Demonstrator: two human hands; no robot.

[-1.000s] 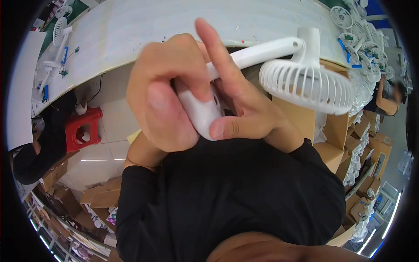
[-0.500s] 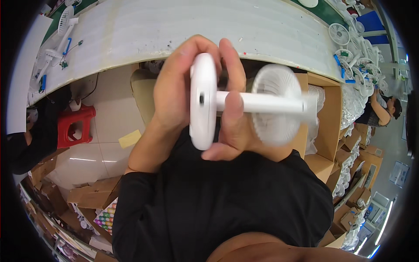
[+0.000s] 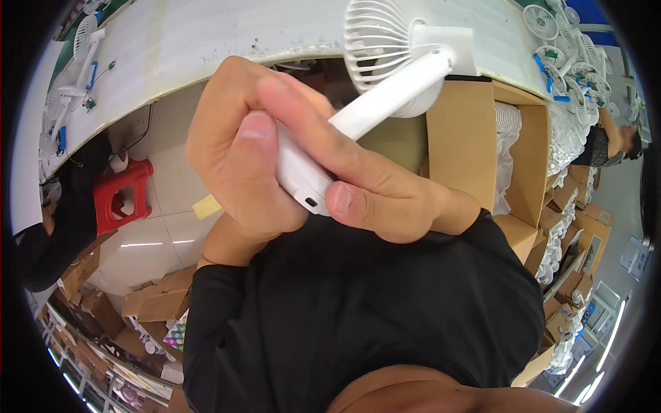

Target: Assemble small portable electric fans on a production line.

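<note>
A white desk fan (image 3: 389, 96) is held up in front of my chest, tilted so its caged head points up and to the right over the table edge. My left hand (image 3: 234, 158) wraps round the fan's round base, thumb pressed on its side. From the right, my right hand (image 3: 385, 186) grips the same base, with fingers over the top near the stem and the thumb by a small dark port. Most of the base is hidden by the two hands. The head's ribbed grille and the flat stem joint show plainly.
A long white table (image 3: 227, 31) runs across the far side. Fan parts with blue pieces and green boards lie at its left end, and more fans (image 3: 540, 24) crowd its right end. An open cardboard box (image 3: 516, 158) with wrapped fans stands right. A red stool (image 3: 124, 196) is at left.
The fan has turned from lying sideways to slanting up, its head moving up and away from me. Both hands have shifted round the base, the right now covering its top.
</note>
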